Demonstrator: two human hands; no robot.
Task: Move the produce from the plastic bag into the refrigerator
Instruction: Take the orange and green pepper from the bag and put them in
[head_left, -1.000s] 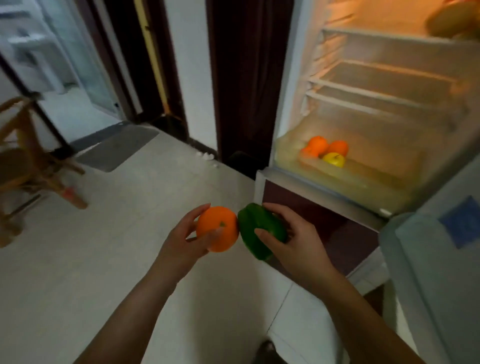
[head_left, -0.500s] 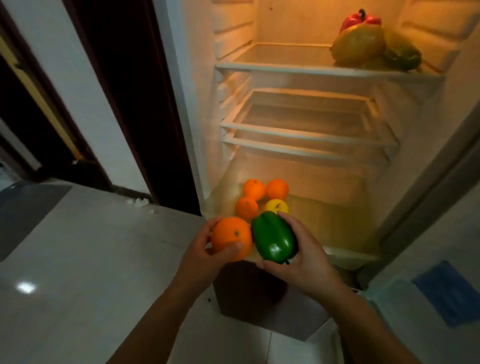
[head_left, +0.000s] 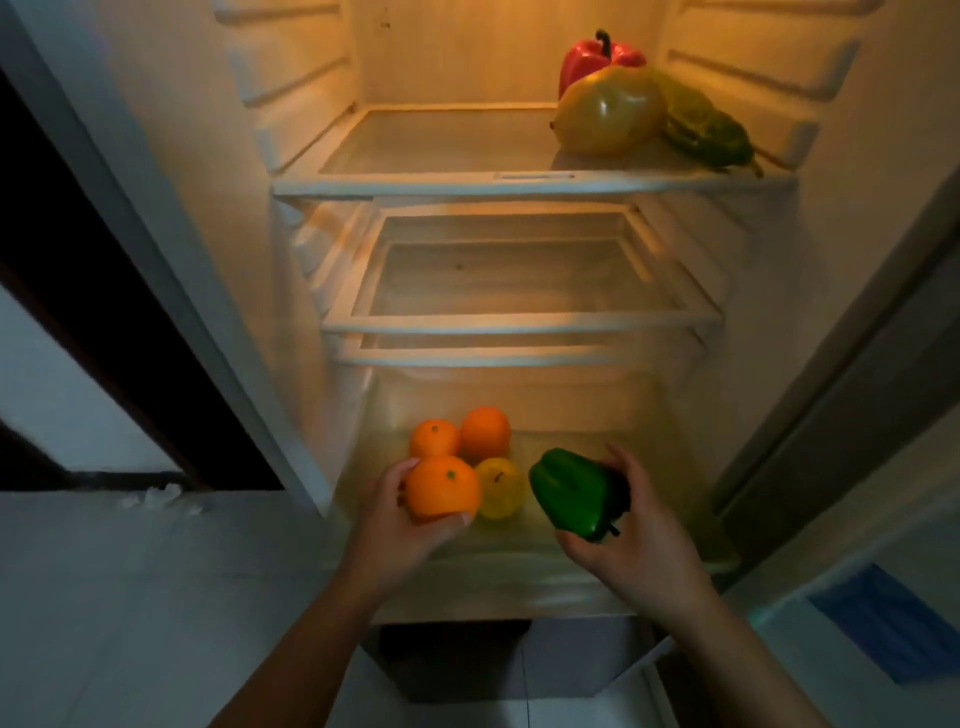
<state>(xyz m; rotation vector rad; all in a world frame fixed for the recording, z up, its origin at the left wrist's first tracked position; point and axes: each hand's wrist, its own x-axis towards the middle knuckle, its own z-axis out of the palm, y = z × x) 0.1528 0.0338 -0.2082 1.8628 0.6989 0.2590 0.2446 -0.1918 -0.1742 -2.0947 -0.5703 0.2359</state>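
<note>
Right at the mouth of the bottom compartment, a round orange fruit with a small green stem dot (head_left: 442, 488) sits cupped in the left hand (head_left: 400, 525), fingers curled along its left side and thumb pressed under its lower edge. Just to its right, a glossy green bell pepper (head_left: 574, 493) lies tilted in the right hand (head_left: 623, 540), fingers wrapped over its far side, thumb beneath, its dark stem poking out toward the palm. Both pieces hang above the clear bottom drawer of the open white refrigerator (head_left: 519, 551), and no plastic bag shows anywhere. Behind the held orange, two more oranges (head_left: 485, 434) rest side by side on the drawer floor, touching, with a small yellow round fruit (head_left: 501, 486) right in front of them, between the two hands. Above, two clear shelves with white rims (head_left: 519, 325) are stacked close together. Higher up, on the top glass shelf (head_left: 441, 182), a red bell pepper (head_left: 597, 60) stands at the back right, a large yellow pepper (head_left: 608, 117) in front of it, and a long wrinkled green pepper (head_left: 706, 132) lying just beside that, against the right wall. Pale floor tiles (head_left: 130, 597) spread out to the left.
</note>
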